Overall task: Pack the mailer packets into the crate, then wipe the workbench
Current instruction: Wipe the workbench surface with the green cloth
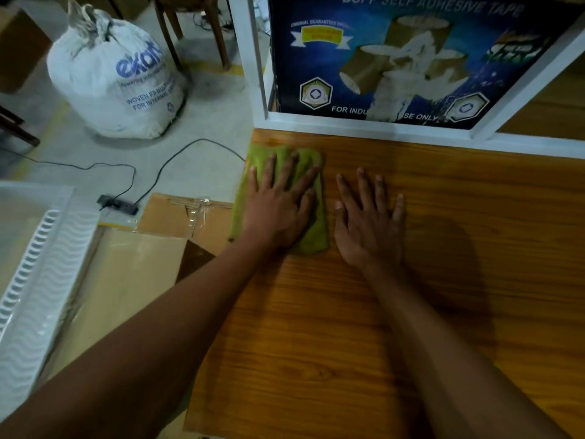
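Left hand [278, 210] presses flat, fingers spread, on green cloth [311, 239] at bench [348, 343] corner; right hand [370, 226] lies spread just beside. Crate [41, 280] stands left.

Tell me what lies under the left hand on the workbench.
A green cloth lies under the left hand, pressed flat on the wooden workbench at its left edge. The cloth's middle and the wood beneath it are covered, so nothing more can be told.

Both forearms bare, no sleeves; left hand [278, 210] ringless.
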`<state>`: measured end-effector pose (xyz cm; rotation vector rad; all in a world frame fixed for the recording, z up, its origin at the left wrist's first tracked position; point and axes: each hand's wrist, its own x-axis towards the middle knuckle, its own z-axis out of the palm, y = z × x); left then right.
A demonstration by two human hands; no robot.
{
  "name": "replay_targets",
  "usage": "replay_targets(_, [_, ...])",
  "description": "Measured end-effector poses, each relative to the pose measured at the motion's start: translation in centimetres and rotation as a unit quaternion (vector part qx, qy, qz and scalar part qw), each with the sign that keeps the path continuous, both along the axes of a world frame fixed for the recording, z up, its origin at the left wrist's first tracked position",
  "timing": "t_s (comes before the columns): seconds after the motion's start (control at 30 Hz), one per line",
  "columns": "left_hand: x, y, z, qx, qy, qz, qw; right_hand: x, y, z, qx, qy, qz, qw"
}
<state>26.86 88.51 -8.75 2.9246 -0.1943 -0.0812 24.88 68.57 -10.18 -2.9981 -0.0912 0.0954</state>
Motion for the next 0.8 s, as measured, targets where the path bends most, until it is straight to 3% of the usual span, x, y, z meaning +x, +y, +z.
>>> replay_targets(0.1, [-2.7, 0.1, 0.0, 0.004, 0.005, -0.027, 1.000, 0.1, 0.0, 0.2, -0.002, 0.011, -0.004, 1.000])
replay_targets(0.23, [4.8, 0.0, 0.7, 0.012, 0.023, 0.027, 0.999, 0.1, 0.1, 0.4, 0.011, 0.010, -0.002, 1.000])
replay_targets(0.3, [4.7, -0.4, 0.2, 0.026, 0.024, 0.029, 0.999, 0.0, 0.0, 0.4, 0.014, 0.006, 0.000, 1.000])
replay_targets(0.43, [-6.6, -0.6, 0.2, 0.011, -0.005, 0.008, 1.000, -3.3, -1.2, 1.1, 0.011, 0.028, 0.023, 0.999])
replay_targets(0.63, [-26.6, -3.1, 0.9, 0.021, 0.010, 0.042, 0.999, -14.9, -5.1, 2.0, 0.002, 0.052, 0.039, 0.998])
replay_targets(0.8, [-32.7, -6.5, 0.9, 0.027, 0.029, 0.060, 0.997, -22.3, -8.4, 2.6, -0.004, 0.040, 0.058, 0.998])
